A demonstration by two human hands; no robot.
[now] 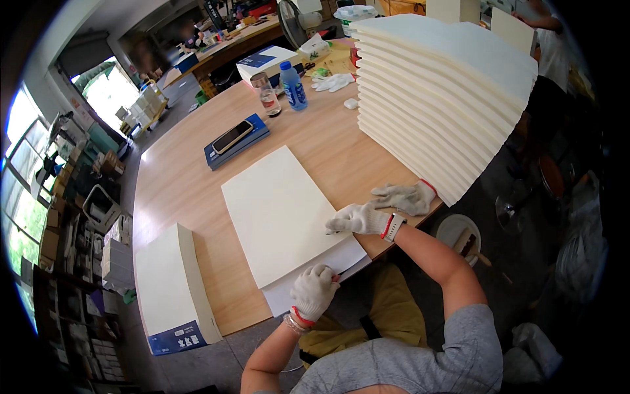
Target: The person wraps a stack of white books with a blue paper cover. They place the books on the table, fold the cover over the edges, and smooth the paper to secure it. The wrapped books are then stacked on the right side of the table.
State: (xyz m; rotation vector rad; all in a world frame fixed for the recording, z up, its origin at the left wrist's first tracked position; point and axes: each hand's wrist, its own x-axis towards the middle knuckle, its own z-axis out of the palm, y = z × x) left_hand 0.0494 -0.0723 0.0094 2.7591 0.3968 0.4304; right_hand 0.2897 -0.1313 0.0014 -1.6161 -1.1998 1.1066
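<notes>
A flat cream sheet (279,210) lies on the wooden table (177,184) in front of me, over a white sheet (348,255) that shows at its near edge. My left hand (314,289), in a white knit glove, is closed on the near corner of the sheets. My right hand (357,220), also gloved, presses flat on the cream sheet's right edge with fingers pointing left. A loose white glove (407,197) lies just beyond my right hand.
A tall fanned stack of cream sheets (440,92) fills the table's right side. A white box with a blue end (172,289) sits at the left near edge. A phone on a blue book (236,139), a water bottle (294,85), a glass (266,95) and more gloves (333,81) lie further back.
</notes>
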